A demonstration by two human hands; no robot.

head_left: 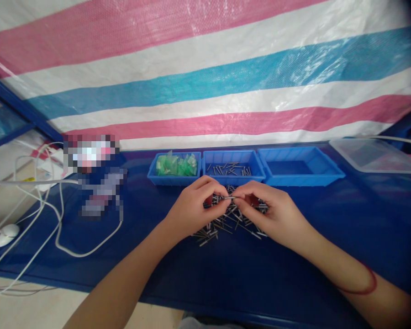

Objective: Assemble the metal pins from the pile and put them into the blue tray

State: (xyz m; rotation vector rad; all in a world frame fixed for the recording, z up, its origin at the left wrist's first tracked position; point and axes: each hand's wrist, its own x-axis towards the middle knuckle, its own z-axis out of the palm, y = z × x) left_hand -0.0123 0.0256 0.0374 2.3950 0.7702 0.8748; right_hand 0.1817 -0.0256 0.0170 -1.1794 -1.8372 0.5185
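Observation:
Both hands meet above a loose pile of thin metal rivets (231, 214) on the blue table. A slim metal rivet (229, 198) lies level between them. My left hand (200, 203) pinches its left end with thumb and forefinger, and my right hand (270, 208) pinches the right end. Just behind the hands, a middle blue tray (233, 154) has several metal pieces inside. Small green plastic bags (176, 164) fill the left blue tray (151, 173). On the right, a wider blue tray (301, 180) shows a bare bottom.
White cables (85, 254) loop over the table's left side, near a white plug-like device (8, 232) and blurred-out items. A clear plastic lid (373, 155) lies at the back right. Striped sheeting (205, 82) hangs behind the blue table (260, 269).

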